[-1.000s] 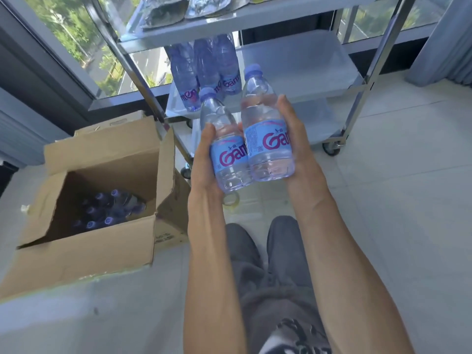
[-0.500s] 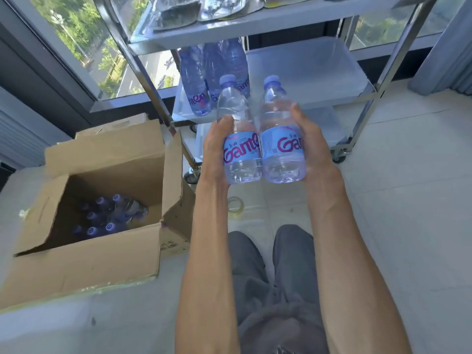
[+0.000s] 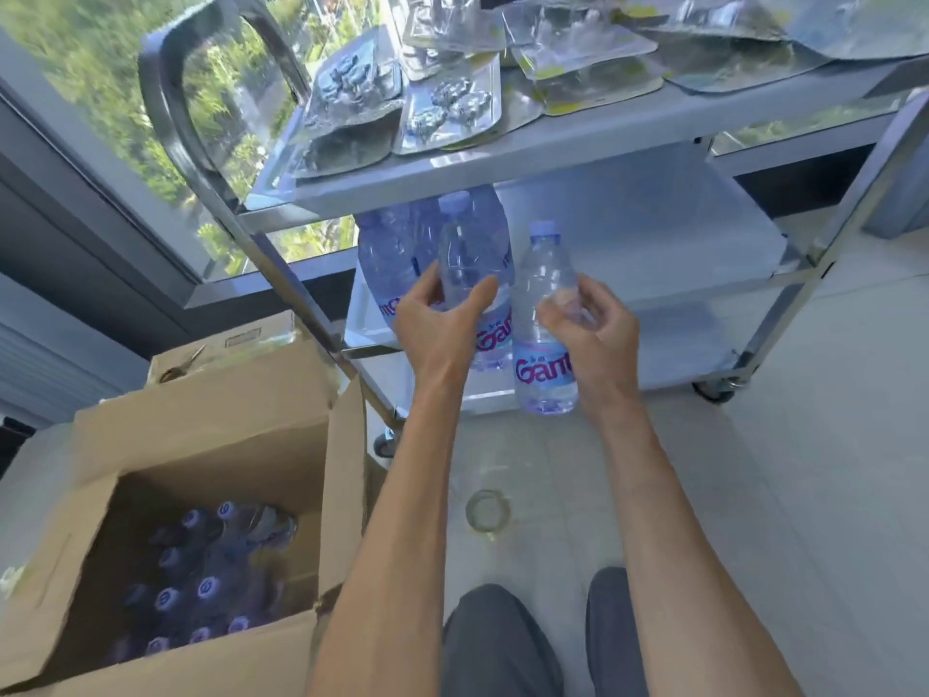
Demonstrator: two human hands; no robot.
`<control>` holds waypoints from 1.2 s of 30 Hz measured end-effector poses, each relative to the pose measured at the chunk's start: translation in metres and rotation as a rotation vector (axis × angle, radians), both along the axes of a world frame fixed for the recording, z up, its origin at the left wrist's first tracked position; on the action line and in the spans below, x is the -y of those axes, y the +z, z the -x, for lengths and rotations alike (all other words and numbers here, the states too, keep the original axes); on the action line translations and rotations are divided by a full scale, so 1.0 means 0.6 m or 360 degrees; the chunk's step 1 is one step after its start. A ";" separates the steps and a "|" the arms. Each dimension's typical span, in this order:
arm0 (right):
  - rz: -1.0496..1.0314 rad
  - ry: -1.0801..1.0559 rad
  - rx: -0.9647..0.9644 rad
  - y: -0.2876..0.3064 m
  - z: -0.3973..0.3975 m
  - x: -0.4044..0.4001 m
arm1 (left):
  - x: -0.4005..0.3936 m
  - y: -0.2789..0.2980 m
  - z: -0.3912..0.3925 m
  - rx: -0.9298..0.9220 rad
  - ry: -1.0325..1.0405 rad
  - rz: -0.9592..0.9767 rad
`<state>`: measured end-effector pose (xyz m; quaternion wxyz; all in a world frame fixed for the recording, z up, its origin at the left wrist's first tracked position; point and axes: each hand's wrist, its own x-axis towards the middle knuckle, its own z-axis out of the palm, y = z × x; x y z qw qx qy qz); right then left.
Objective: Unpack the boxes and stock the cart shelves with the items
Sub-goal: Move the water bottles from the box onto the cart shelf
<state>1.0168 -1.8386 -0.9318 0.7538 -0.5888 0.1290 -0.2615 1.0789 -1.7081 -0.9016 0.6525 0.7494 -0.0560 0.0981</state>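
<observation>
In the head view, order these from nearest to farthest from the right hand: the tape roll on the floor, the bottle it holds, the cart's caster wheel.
From the right hand:
1. Held bottle, in its grip.
2. Caster wheel, right, at the cart's corner.
3. Tape roll, on the floor below.

Hands (image 3: 442, 324) (image 3: 590, 334) grip two water bottles (image 3: 475, 274) (image 3: 545, 319) before cart shelf (image 3: 653, 228).

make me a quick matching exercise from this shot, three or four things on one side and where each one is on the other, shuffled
Things:
1. bottle in left hand
2. foil packets
3. capped bottles
4. tape ring

Places:
A. on the floor tiles
B. inside the cardboard box
C. at the cart's middle shelf
D. on the cart's top shelf

Pairs: 1-C, 2-D, 3-B, 4-A
</observation>
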 end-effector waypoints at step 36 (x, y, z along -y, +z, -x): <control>0.0328 -0.0125 -0.0102 -0.067 -0.231 0.082 | 0.152 -0.131 -0.128 0.0227 0.0685 -0.0596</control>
